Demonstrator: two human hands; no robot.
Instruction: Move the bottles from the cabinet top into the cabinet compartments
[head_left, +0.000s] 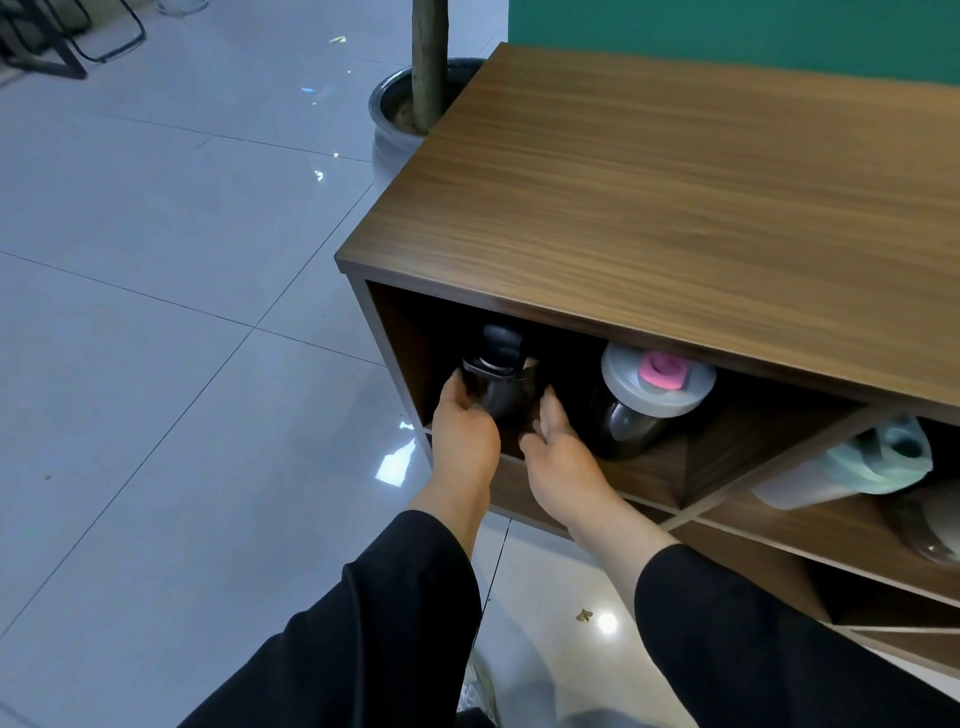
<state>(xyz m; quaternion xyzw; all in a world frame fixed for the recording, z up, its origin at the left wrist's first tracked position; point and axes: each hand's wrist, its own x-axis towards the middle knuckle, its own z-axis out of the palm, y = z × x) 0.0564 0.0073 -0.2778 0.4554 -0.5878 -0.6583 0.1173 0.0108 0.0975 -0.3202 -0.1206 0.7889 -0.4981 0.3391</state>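
Observation:
A dark bottle with a black cap (500, 375) stands in the upper left compartment of the wooden cabinet (675, 208). My left hand (464, 434) clasps its left side and my right hand (558, 449) touches its right side. To its right in the same compartment stands a dark bottle with a grey lid and pink spout (644, 400). In the compartment to the right lies a white bottle with a pale green lid (852, 467). No bottle shows on the visible part of the cabinet top.
A grey plant pot (395, 119) with a trunk stands against the cabinet's far left corner. Glossy tiled floor (156, 312) lies to the left, with black chair legs (62, 47) at the far left. Lower compartments (883, 613) open below. A green wall backs the cabinet.

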